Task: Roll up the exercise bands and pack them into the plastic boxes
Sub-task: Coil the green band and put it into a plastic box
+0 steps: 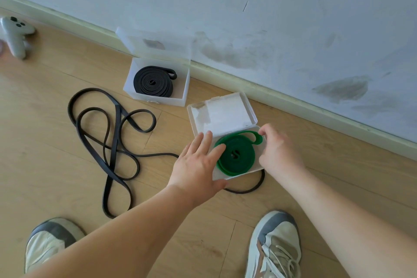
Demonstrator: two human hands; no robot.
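Note:
A rolled green band (235,156) lies in the near plastic box (225,117), whose lid stands open behind it. My left hand (198,165) rests flat on the box's left edge, fingertips touching the roll. My right hand (278,149) pinches the band's loose end loop at the box's right side. A second open box (185,79) by the wall holds a rolled black band (154,84). A long unrolled black band (112,137) sprawls on the floor to the left, and part of it runs under the near box.
The wooden floor meets a scuffed white wall and skirting board (282,95) right behind the boxes. A white game-style controller (17,34) lies at the far left. My two shoes, the left one (48,244) and the right one (277,248), stand at the bottom of the view.

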